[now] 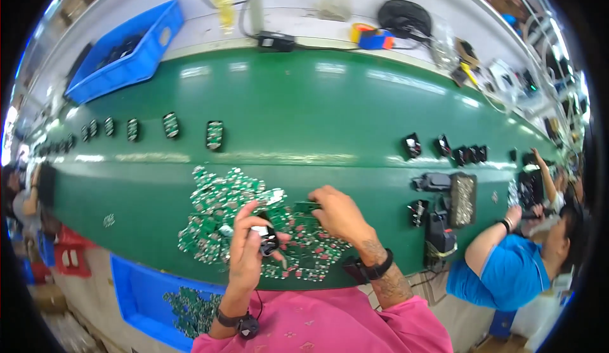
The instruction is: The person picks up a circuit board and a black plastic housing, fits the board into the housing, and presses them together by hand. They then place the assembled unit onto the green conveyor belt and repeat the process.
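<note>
My left hand (244,248) is closed round a small black plastic housing (270,244), held above the near part of the green table. To its right, my right hand (341,213) reaches in with fingers pinched at a green circuit board (307,206); its fingertips partly cover the board. Beneath and around both hands spreads a loose heap of small green circuit boards (212,194), some with red parts showing at the right side. Whether anything is inside the held housing is hard to make out.
Black housings with boards inside (215,135) stand in a row toward the far left. Other black housings (413,145) and a box of small metal parts (463,199) lie right. A blue bin (152,55) is at the back. Below the edge sits another blue bin (130,289). A co-worker (507,264) works at right.
</note>
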Demonstrator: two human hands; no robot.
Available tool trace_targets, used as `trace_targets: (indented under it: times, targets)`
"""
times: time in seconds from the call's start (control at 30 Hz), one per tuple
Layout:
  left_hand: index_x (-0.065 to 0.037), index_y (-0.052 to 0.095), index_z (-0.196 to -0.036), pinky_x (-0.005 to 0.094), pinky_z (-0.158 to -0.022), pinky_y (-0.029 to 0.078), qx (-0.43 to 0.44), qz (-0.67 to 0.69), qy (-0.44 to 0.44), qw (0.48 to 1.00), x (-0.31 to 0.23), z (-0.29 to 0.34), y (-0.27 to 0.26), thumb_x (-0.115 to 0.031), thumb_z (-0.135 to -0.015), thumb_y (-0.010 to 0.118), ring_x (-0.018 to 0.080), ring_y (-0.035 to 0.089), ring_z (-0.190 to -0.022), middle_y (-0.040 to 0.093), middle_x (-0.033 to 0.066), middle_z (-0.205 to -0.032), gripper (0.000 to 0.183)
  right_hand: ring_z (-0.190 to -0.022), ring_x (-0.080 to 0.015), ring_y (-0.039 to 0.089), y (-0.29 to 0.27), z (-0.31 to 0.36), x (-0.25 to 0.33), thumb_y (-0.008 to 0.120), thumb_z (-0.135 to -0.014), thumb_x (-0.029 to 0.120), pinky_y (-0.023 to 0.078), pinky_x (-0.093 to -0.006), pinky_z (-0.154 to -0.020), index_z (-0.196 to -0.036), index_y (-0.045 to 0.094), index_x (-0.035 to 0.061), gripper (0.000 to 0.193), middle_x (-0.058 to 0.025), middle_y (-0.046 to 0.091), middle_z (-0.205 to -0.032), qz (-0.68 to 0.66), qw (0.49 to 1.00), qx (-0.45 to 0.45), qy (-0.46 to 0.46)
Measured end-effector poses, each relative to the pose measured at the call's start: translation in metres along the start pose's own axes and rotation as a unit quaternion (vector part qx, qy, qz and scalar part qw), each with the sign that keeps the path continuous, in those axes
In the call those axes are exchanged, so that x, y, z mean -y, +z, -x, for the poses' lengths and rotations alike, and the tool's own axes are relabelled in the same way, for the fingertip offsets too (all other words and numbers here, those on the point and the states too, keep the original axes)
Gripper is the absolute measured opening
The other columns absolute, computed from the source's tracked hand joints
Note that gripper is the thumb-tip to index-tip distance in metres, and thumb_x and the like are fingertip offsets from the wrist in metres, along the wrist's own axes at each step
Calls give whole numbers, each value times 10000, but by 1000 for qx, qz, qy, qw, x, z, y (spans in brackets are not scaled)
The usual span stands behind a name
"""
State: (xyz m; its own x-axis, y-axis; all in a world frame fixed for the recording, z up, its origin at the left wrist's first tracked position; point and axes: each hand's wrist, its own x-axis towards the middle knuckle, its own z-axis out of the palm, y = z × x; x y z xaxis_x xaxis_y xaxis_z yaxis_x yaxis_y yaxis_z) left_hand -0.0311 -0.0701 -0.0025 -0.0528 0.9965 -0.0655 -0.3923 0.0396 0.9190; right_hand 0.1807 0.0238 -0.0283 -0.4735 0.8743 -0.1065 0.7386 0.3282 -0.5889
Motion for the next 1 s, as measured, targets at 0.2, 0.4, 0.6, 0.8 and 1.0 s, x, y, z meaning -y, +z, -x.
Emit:
trace_targets:
  times: [0.2, 0.4, 0.6, 0.8, 1.0]
  targets:
    - [-27, 467, -1118, 274, -522, 571, 18, -18, -16, 1000, -3, 1, -8, -91, -903, 532, 287, 700, -898, 277, 183, -1492, 234, -706, -189, 645, -1, -4, -6, 691, -824, 74, 505, -323, -646, -963, 664, -24, 172, -100, 660, -805, -175, 977, -52, 114]
    - [-17, 613, -949, 223, -550, 535, 48, -136, -21, 989, -10, -10, 10, -194, -990, 520, 173, 698, -834, 401, 188, -1358, 204, -727, -106, 650, -12, 17, 7, 668, -867, 20, 526, -257, -651, -990, 612, -62, 158, -75, 669, -818, -470, 869, -59, 143]
    - [-21, 660, -1000, 254, -658, 536, 72, -226, 21, 971, -6, -19, 22, -318, -1022, 469, 141, 679, -779, 457, 158, -1319, 354, -744, -177, 684, -28, 29, 42, 617, -870, -46, 573, -284, -688, -1089, 595, -82, 222, -86, 634, -937, -581, 801, -105, 99]
    - [-26, 660, -1084, 284, -708, 531, 83, -256, 23, 963, -6, -22, 27, -310, -1029, 476, 137, 661, -748, 475, 168, -1280, 342, -782, -214, 708, -25, 36, 40, 644, -839, -77, 603, -305, -691, -1262, 557, -82, 432, -97, 603, -976, -610, 785, -82, 69]
    - [-33, 650, -1078, 283, -714, 525, 89, -274, 57, 956, -3, -25, 22, -259, -1003, 520, 153, 648, -763, 483, 153, -1233, 272, -730, -154, 702, -15, 40, 33, 663, -891, -5, 555, -226, -599, -1182, 628, -45, 296, -57, 638, -880, -659, 746, -51, 82]
